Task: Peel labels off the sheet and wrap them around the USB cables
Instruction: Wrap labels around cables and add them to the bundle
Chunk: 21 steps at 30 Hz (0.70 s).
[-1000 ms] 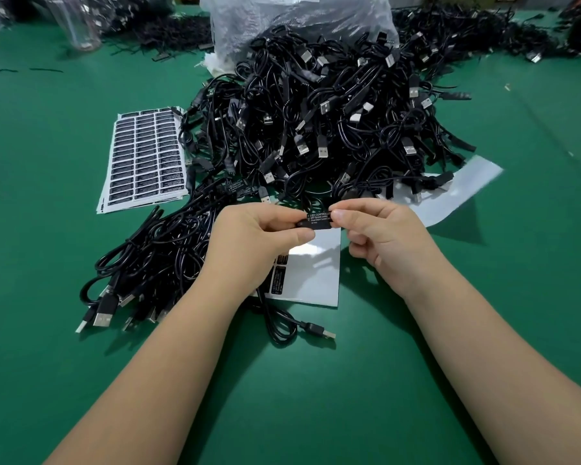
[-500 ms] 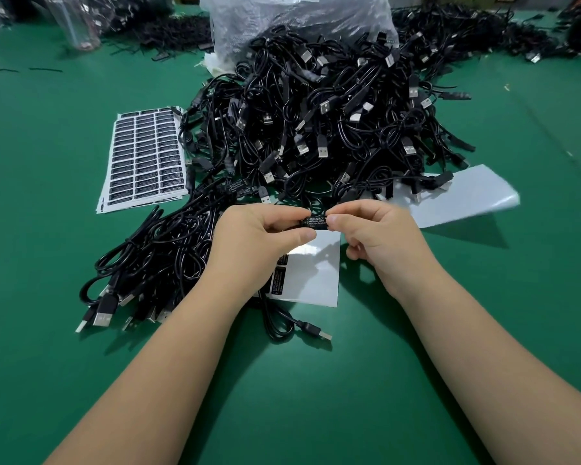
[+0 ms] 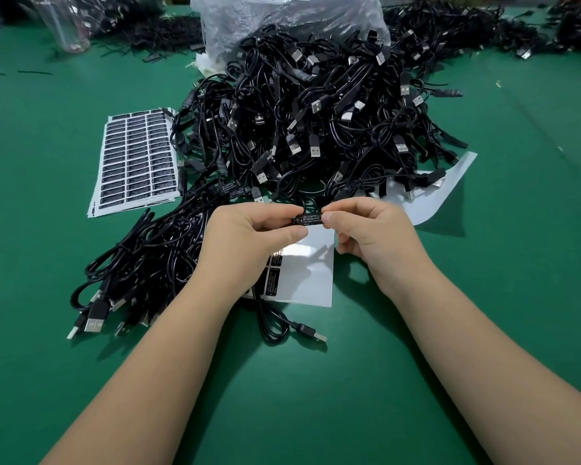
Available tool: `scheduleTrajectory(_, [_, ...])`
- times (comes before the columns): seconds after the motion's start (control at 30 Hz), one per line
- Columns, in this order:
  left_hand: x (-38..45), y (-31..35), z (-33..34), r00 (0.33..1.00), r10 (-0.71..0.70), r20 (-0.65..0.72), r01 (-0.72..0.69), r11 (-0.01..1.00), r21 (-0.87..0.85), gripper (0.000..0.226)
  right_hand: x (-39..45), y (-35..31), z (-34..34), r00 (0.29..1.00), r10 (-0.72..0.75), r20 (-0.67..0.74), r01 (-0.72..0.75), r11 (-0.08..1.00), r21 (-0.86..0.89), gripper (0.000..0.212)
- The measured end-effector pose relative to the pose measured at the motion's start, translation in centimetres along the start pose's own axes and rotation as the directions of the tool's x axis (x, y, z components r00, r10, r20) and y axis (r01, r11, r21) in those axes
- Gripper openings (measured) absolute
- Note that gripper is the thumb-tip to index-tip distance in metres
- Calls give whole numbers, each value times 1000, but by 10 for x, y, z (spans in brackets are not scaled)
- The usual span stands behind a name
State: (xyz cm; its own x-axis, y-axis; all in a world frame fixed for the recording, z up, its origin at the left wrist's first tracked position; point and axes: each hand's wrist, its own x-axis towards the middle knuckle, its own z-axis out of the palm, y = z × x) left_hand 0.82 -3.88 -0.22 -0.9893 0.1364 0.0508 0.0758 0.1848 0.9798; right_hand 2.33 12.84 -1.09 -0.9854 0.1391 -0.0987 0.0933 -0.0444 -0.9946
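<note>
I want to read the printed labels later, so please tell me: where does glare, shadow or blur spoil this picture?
Head view: glare whitens the backing sheet under the hands; the left hand and right hand shadow its lower part. The pinched label reads partly; the full label sheet is too small to read. Wide-angle distortion bends the far edges.

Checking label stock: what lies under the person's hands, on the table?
A mostly peeled label sheet with a few black labels left at its left edge. The left hand covers the sheet's upper-left part.

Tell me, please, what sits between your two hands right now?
In the head view, a black label wrapped on a cable spans the gap, pinched by the left hand and right hand.
</note>
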Motion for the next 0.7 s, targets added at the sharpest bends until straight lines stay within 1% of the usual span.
scheduleTrajectory(0.17, [1, -1, 0, 1000, 11, 2, -11, 1000, 22, 24, 1, 0, -2, 1000, 1, 11, -1, 1000, 0, 17])
scheduleTrajectory(0.43, [1, -1, -2, 1000, 12, 4, -12, 999, 50, 21, 0, -1, -3, 999, 16, 40, -13, 997, -72, 12])
scheduleTrajectory(0.7, [0, -3, -2, 1000, 26, -13, -24, 992, 123, 22, 0, 0, -2, 1000, 17, 19, -16, 996, -91, 6])
